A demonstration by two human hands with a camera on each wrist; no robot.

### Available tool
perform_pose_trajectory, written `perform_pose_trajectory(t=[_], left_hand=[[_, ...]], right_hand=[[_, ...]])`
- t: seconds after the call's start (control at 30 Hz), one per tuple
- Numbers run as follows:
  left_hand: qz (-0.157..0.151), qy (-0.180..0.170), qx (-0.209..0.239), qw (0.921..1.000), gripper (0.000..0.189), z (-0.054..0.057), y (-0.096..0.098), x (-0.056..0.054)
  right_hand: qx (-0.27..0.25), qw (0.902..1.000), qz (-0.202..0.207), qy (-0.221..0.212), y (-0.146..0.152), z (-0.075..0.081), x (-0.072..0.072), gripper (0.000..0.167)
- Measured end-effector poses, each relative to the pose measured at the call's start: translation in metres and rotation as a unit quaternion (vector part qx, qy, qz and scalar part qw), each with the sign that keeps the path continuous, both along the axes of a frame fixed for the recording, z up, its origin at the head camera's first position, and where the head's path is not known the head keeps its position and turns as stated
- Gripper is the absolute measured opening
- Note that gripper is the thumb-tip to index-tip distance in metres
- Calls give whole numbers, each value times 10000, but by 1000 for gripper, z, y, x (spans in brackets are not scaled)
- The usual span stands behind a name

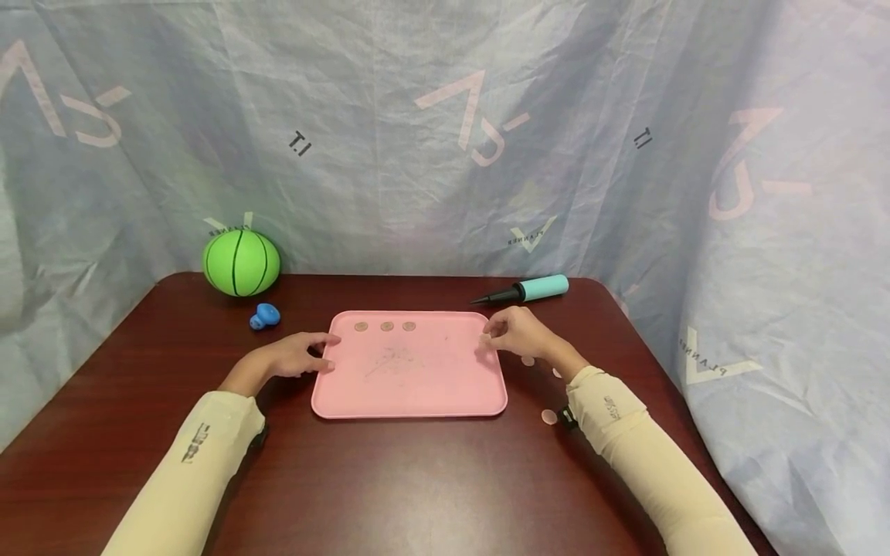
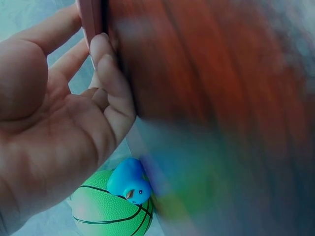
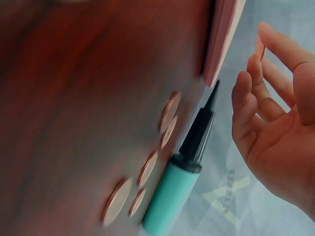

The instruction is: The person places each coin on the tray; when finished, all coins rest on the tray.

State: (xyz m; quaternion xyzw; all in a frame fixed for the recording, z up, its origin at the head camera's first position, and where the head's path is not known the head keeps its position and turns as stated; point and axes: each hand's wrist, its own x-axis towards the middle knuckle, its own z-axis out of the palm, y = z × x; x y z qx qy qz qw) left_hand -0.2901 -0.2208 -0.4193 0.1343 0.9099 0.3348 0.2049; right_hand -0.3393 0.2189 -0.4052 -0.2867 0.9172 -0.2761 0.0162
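A pink rectangular tray [image 1: 410, 390] lies on the table, three coins [image 1: 387, 327] in a row along its far side. At its left edge is my left hand [image 1: 295, 355]: thumb and index finger reach over the rim, and in the left wrist view the curled lower fingers [image 2: 115, 78] sit against its outer side. My right hand [image 1: 521, 332] pinches a coin [image 3: 260, 48] between thumb and fingertip, above the tray's right edge. Beside the tray on the right, several loose coins [image 3: 117, 201] lie on the table, partly hidden by the right arm in the head view.
A green ball [image 1: 241, 263] stands at the back left, with a blue rubber duck [image 1: 265, 316] in front of it. Behind the tray at the right lies a teal and black hand pump [image 1: 545, 287]. Grey cloth [image 1: 389, 154] hangs behind the dark red table [image 1: 389, 479].
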Motion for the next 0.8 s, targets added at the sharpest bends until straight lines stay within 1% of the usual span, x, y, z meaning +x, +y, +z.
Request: perform_pose_trajectory(t=[0.17, 0.43, 0.53, 0.63, 0.8], left_hand=[[-27, 1, 54, 10000, 63, 0, -1, 0], [-55, 56, -29, 10000, 62, 1, -1, 1], [-84, 38, -22, 10000, 63, 2, 0, 0], [-40, -28, 28, 10000, 63, 2, 1, 0], [-84, 38, 90, 9999, 63, 2, 1, 1]], right_hand=[[124, 9998, -149, 60, -21, 0, -9, 12], [303, 9992, 2, 268, -50, -1, -23, 14], [380, 9990, -60, 230, -59, -3, -27, 15], [405, 9990, -132, 137, -68, -4, -30, 17], [338, 9991, -246, -32, -82, -1, -36, 16]])
